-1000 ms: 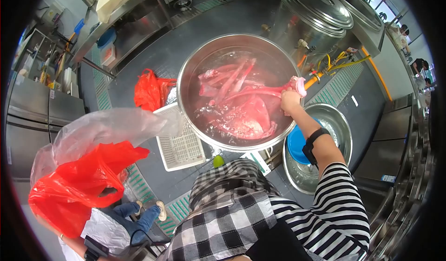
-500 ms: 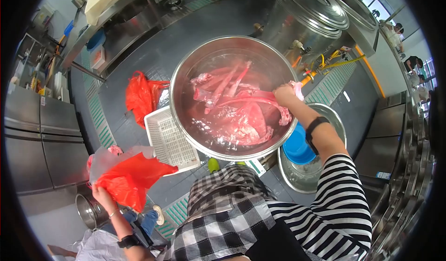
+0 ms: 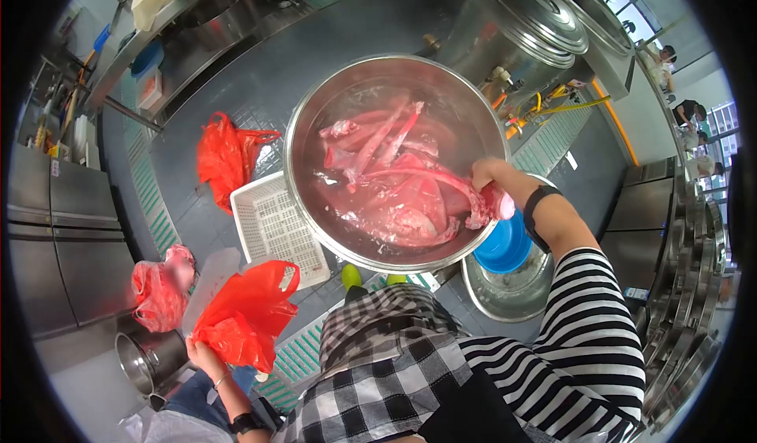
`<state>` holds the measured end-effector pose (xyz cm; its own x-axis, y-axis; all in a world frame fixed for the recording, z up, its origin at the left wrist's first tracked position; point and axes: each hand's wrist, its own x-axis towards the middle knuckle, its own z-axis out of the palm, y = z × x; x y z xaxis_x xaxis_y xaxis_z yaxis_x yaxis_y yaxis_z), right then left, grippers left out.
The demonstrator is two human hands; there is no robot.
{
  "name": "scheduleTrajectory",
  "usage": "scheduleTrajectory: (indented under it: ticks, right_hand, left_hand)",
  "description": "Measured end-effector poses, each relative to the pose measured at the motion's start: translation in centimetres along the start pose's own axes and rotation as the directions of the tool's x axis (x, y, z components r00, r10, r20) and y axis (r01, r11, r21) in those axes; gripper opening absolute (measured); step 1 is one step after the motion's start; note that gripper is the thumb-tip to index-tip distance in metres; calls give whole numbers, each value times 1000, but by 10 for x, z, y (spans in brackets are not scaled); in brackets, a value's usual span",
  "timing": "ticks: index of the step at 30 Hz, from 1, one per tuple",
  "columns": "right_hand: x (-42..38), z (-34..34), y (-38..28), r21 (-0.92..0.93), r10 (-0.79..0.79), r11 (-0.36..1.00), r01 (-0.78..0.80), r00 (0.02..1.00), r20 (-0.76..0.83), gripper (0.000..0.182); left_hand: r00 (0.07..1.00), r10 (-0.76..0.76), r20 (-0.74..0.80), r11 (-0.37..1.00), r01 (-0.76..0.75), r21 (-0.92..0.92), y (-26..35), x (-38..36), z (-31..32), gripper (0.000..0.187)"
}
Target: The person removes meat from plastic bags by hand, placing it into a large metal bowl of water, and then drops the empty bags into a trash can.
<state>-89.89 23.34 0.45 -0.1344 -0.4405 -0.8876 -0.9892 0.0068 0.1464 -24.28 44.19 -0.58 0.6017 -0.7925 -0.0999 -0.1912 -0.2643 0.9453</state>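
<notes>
A big round steel pot (image 3: 298, 226) holds reddish water with several large raw meat bones (image 3: 410, 199) in it. At the pot's right rim my right hand (image 3: 490, 176) is closed on the end of a long meaty bone (image 3: 457, 184), whose pale knob shows just below my fingers. At the lower left my left hand (image 3: 205, 358) grips a red plastic bag (image 3: 244, 317) by its edge, with a clear plastic sheet (image 3: 209, 285) beside it. The bag hangs partly spread, away from the pot.
A white plastic basket (image 3: 280, 230) touches the pot's left side. Red bags lie on the floor (image 3: 225, 159) and at left (image 3: 158, 293). A blue basin (image 3: 505, 244) sits in a metal bowl (image 3: 505, 297) at right. A person's clothed legs (image 3: 185, 400) show at lower left.
My right hand has moved slightly down and left with the bone. My left hand and the red bag have shifted right and down, uncovering another bagged item at left.
</notes>
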Motion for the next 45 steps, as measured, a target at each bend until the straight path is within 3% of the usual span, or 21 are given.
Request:
scheduleTrajectory:
  ticks: [2,6,8,12,16,18,21,23,26,28,30,32,41,42,45]
  right_hand:
    - [2,11,3,168,89,983,-78,994,-61,33]
    - [12,14,1,63,60,996,-55,996,-74,35]
    - [8,10,-2,60,132,989,-135,989,64,39]
    - [17,13,-1,21,136,990,-136,991,15,44]
    - [-1,18,-13,113,162,981,-159,987,-17,55]
    - [-15,8,-22,136,166,978,-156,984,-66,56]
    - [-55,-21,-33,88,179,981,-175,983,-39,55]
    - [-73,-44,-25,-34,140,988,-152,964,-225,50]
    - [-129,-80,-29,-79,158,978,-194,930,-332,48]
    - [-152,-96,-28,-195,76,957,-216,833,-549,46]
    - [-168,-105,-33,-214,43,952,-217,791,-611,47]
    - [-166,-108,-32,-255,-53,950,-181,710,-702,47]
    - [5,-74,-65,-426,-370,905,-21,456,-809,36]
    - [15,-67,-66,-423,-387,906,-3,403,-830,34]
    - [38,-57,-55,-334,-298,942,-17,412,-861,29]
  left_hand:
    - [999,-31,-22,998,30,-53,-5,-5,6,25]
    - [993,-107,-56,987,99,-125,-11,-9,12,22]
    - [993,-112,-41,988,107,-110,-20,-11,10,22]
    - [993,-119,-24,991,117,-68,-28,-12,8,22]
    - [987,-159,-23,987,159,-35,-50,-12,7,21]
    - [984,-176,2,964,173,-201,-50,-12,16,22]
    - [980,-198,20,960,198,-200,-53,-11,21,23]
    - [980,-198,8,963,196,-185,-58,-8,26,23]
    - [983,-181,3,969,179,-172,-56,-7,29,23]
    - [987,-162,7,971,161,-180,-59,-2,29,24]
    - [982,-185,33,941,187,-280,-68,1,25,30]
    - [984,-174,28,948,175,-265,-65,-1,26,30]
    - [978,-207,-26,959,198,-204,-67,-31,6,28]
    - [972,-231,-45,951,215,-224,-64,-37,3,28]
    - [968,-245,-61,950,228,-213,-58,-52,-5,24]
